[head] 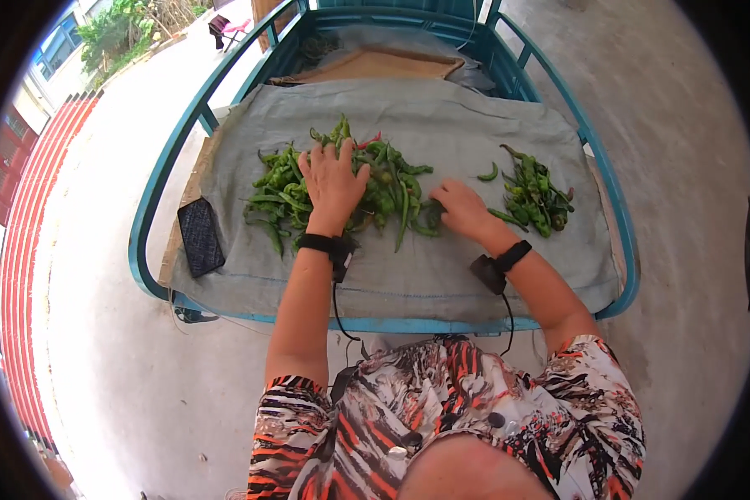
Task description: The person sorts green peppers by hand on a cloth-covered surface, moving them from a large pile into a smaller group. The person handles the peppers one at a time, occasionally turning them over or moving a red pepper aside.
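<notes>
Spread over the large pile of green chili peppers [275, 169] is my left hand [334, 181], palm down with its fingers apart. A red pepper [370, 141] shows among the green ones beyond it. At the pile's right edge, my right hand [465, 209] is curled with its fingertips down beside some dark green peppers [426, 222]; whether it grips one is blurred. Farther right lies a smaller heap of peppers [534, 190], some darker and wrinkled. One curved green pepper [489, 172] rests alone between my right hand and that heap.
A grey woven cloth [450, 125] covers the bed of a teal metal cart, with rails [169, 150] along both sides. A black phone-like slab [200, 237] lies at the left edge. Brown sheeting [381, 66] sits toward the back. Cables hang from both wristbands.
</notes>
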Motion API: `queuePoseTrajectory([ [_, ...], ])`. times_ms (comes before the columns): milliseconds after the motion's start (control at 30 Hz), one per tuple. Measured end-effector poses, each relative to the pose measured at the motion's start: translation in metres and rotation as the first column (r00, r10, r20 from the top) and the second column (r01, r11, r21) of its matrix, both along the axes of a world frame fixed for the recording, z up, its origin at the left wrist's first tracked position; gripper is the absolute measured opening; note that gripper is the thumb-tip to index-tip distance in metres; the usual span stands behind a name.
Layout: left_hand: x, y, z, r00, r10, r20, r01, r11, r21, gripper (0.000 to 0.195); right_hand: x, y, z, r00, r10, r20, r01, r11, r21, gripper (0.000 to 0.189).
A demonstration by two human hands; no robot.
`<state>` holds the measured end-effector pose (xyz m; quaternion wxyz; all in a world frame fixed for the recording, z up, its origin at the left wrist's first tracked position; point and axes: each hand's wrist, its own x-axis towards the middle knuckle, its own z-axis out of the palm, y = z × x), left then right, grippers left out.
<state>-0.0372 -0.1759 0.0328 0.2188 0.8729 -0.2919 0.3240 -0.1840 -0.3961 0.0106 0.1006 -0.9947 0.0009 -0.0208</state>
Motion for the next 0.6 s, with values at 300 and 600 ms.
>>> queuePoseTrajectory([
  [300,-0.016,0.006,-0.015,0.999,0.034,0.012,-0.034,0.999,0.016,0.041,-0.032,-0.037,0.052,0.935,-0.137,0.327,0.133,0.99,0.035,0.032],
  [600,-0.011,-0.005,-0.01,0.999,0.005,0.031,-0.002,0.995,-0.1,0.035,-0.087,-0.14,0.039,0.797,-0.538,0.276,0.591,0.788,-0.171,0.037],
])
